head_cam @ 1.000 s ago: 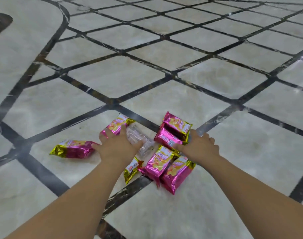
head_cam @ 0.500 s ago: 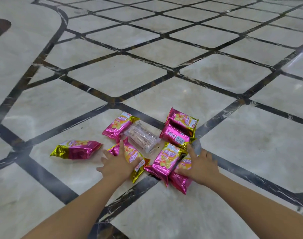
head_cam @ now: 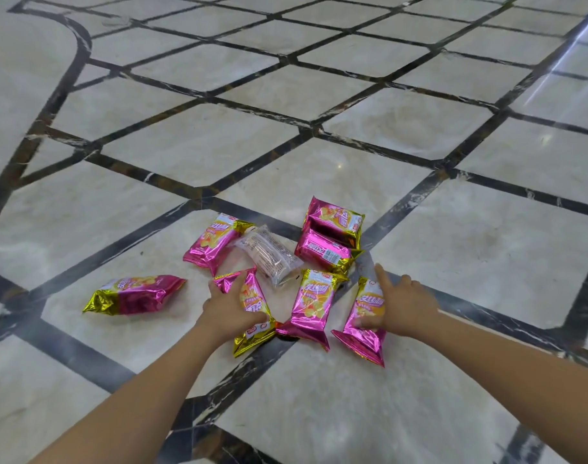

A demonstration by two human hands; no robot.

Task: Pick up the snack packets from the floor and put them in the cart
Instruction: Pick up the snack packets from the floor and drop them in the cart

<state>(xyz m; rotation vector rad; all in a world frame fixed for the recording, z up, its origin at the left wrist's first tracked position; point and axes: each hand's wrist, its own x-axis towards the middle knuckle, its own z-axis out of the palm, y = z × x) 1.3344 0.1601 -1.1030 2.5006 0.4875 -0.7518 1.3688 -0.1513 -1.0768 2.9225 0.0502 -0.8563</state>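
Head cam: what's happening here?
A person is gathering snack packets off a marble floor. The left hand lies over one pink packet; whether it grips is unclear. The right hand touches the rightmost pink packet, index finger straight. Five more pink packets and a clear packet lie loose. No cart in view.

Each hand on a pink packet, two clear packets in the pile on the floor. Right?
No: the head view shows only one clear packet, in the middle of the pile on the floor. The rest holds: left hand on a pink packet, right hand on a second pink packet.
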